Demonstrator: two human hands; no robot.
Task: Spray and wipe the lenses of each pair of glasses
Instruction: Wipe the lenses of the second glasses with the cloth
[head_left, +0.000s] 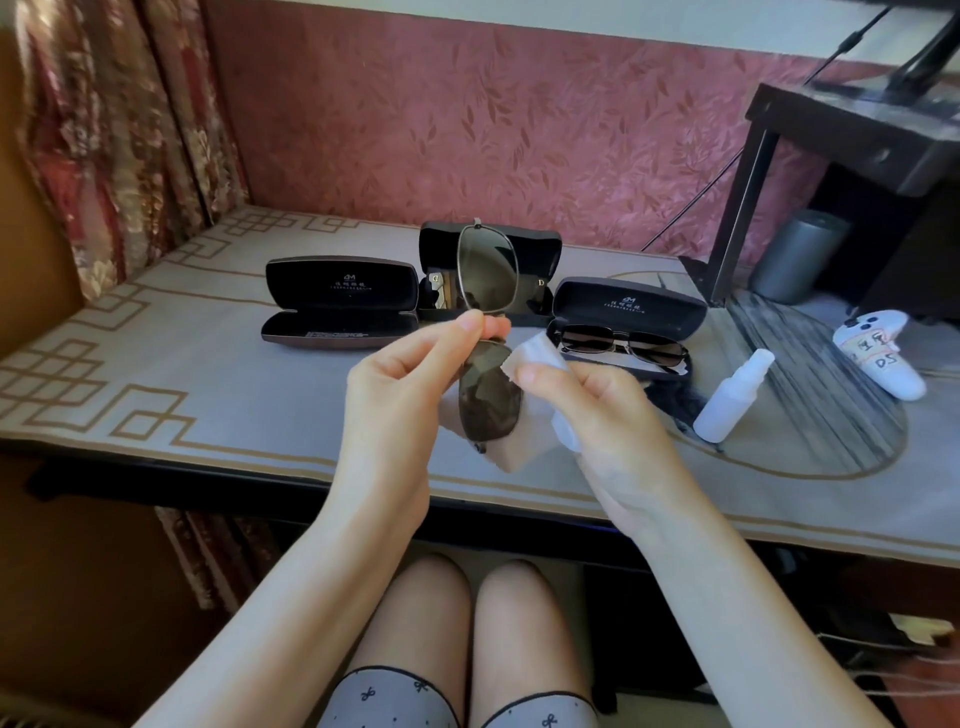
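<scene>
- Two hands over the table's (208, 374) front edge: my left hand (410, 374) pinches the sunglasses (491, 400) at the bridge.
- My right hand (597, 410) clutches the white cloth (535, 353) beside their lower lens.
- The spray bottle (732, 397) stands toward the right edge.

Handwritten "DS" on white controller (878, 364); "D" inside middle case (540, 249); left case lid (340, 288) perhaps "dM".

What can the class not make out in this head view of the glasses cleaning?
Head view:
1. What lies in the middle case: the held sunglasses block it.
2. Most of the cloth: covered by the right hand.
3. Print inside the left case: too small to read.
</scene>
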